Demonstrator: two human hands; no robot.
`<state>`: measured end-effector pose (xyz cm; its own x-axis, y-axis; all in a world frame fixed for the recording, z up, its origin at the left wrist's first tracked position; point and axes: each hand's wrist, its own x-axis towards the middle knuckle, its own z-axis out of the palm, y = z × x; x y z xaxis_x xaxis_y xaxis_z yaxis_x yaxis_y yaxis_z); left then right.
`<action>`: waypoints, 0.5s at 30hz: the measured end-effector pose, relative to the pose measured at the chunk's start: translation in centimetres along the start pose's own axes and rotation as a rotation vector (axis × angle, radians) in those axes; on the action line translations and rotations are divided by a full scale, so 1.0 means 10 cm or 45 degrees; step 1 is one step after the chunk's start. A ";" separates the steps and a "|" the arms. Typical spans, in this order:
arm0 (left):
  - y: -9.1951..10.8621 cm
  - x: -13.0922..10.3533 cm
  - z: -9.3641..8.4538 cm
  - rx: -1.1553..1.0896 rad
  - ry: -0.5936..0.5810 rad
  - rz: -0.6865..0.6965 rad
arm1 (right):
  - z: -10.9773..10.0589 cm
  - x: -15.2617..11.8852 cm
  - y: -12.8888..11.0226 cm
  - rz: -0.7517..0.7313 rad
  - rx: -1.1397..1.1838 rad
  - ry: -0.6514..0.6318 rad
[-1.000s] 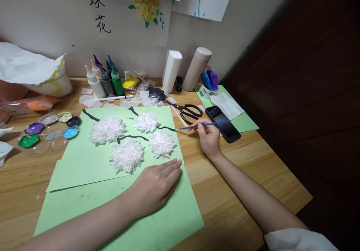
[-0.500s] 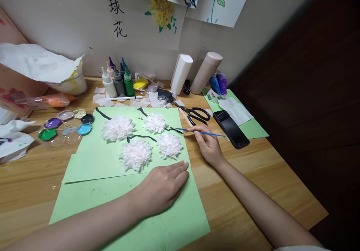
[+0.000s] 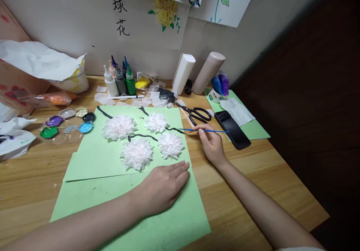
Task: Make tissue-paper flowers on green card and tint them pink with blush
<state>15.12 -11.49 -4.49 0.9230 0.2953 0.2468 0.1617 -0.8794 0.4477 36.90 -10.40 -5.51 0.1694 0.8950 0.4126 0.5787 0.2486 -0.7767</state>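
Observation:
My right hand pinches a blue paintbrush at the right edge of a green sheet. The brush tip is near a black painted line beside the upper right flower. Several white paper flowers sit on this sheet, with black painted lines around them. Flat on the paper below the flowers lies my left hand, fingers stretched to the right and holding nothing. A second green sheet lies underneath, closer to me.
A paint palette is at the left. Behind the sheet stand paint bottles, paper scraps and a white tube. Black scissors and a phone lie at the right. Papers hang on the wall.
My right hand and the brush have moved slightly right, and the brush lies more level. The black line by the right edge looks fuller. The whole view has shifted a little.

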 end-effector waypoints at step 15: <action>0.00 0.00 -0.01 0.035 -0.037 -0.006 | -0.02 0.00 -0.11 -0.159 -0.046 -0.166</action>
<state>15.14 -11.47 -4.40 0.9317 0.2892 0.2198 0.1755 -0.8882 0.4247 36.43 -10.74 -4.60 -0.0091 0.8988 0.4382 0.6175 0.3497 -0.7045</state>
